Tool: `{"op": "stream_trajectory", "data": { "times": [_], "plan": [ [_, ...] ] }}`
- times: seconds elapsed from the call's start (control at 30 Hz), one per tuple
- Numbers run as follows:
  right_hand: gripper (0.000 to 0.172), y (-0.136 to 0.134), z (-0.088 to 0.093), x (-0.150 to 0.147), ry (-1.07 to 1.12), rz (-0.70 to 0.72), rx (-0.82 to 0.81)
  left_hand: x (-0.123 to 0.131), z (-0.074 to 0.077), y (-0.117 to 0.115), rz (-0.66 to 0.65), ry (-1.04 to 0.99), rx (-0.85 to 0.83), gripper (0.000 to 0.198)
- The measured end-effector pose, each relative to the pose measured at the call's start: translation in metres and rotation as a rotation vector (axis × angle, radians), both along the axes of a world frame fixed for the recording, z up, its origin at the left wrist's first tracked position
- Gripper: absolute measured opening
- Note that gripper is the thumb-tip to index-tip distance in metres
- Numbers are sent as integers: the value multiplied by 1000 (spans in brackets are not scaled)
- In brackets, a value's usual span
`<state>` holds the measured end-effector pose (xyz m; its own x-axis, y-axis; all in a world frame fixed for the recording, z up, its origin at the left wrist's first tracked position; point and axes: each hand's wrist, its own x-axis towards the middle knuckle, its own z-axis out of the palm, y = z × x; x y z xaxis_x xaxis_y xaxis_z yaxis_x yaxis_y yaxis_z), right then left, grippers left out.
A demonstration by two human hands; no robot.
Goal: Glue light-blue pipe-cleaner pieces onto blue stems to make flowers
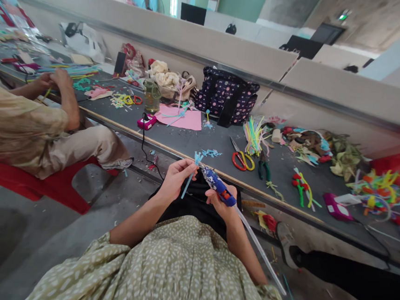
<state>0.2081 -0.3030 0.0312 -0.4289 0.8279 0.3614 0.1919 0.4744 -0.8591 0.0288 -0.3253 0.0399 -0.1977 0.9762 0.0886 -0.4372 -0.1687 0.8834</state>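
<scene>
Pinched in the fingers of my left hand (176, 178) is a light-blue pipe cleaner piece (198, 159), splayed at the top with a stem hanging below. My right hand (224, 202) is wrapped round a blue hot glue gun (218, 185). A long clear glue stick (261, 251) trails out of its back end. The gun's nozzle points at the blue piece, close to my left fingertips; whether they touch I cannot tell. Small cut blue pieces (211, 153) lie on the dark table just beyond my hands.
Scissors (243, 161) and green-handled pliers (263, 167) lie near the table's edge (172, 151). Behind are a pipe cleaner bundle (255, 136), a dotted bag (227, 96), a pink sheet (185, 119) and a bottle (152, 97). A co-worker (23, 120) sits at left; another person's leg (343, 274) extends at right.
</scene>
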Motion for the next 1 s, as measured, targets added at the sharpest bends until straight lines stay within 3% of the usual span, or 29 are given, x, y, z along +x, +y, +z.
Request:
{"op": "stream_trajectory", "data": {
  "times": [0.57,1.0],
  "plan": [
    [49,-1,0,0,-40,-7,1,1,2,0,9,-13,-5,27],
    [42,4,3,2,-110,-10,-51,-3,-3,3,71,-27,-16,24]
  ]
}}
